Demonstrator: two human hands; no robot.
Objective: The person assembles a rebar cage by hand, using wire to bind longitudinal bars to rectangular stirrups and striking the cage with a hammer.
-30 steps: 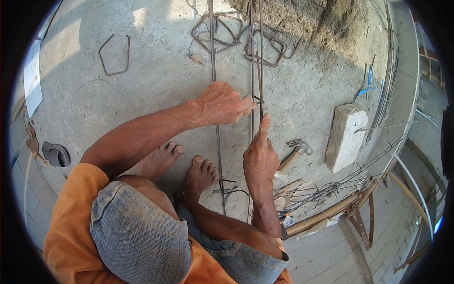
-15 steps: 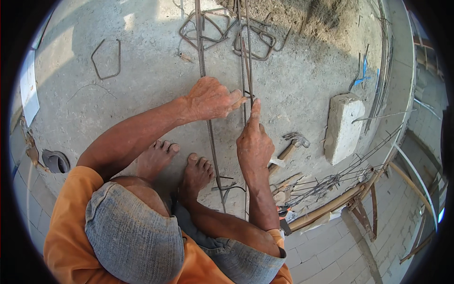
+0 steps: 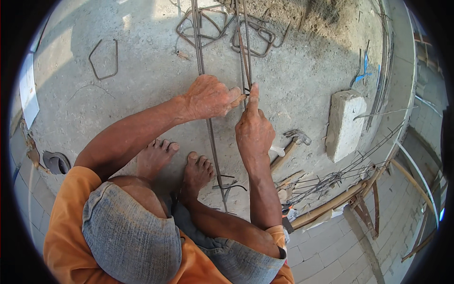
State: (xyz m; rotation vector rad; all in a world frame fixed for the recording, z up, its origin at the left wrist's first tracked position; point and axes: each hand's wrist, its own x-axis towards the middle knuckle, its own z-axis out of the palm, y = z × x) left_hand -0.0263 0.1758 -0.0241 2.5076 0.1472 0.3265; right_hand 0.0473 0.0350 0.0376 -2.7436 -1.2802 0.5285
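Two groups of long steel rebars run away from me over the concrete floor. My left hand [image 3: 211,98] is closed above the left rebars [image 3: 211,146], its fingertips pinched against the right rebars [image 3: 242,57]. What the pinch holds is mostly hidden; a short dark metal end [image 3: 247,92] shows beside the fingertips. My right hand [image 3: 254,134] lies over the right rebars, with the index finger stretched along them past that metal end. Its other fingers are curled under, apparently around a bar.
Several bent steel stirrups [image 3: 201,28] lie at the far ends of the rebars, and one open stirrup [image 3: 117,57] lies left. A claw hammer [image 3: 289,150], a concrete block [image 3: 346,125] and loose steel wires [image 3: 331,179] are on the right. Sand [image 3: 326,23] lies at the back.
My right index finger has slid farther forward along the right rebars, past the dark metal end. My left hand keeps its pinch in nearly the same place.
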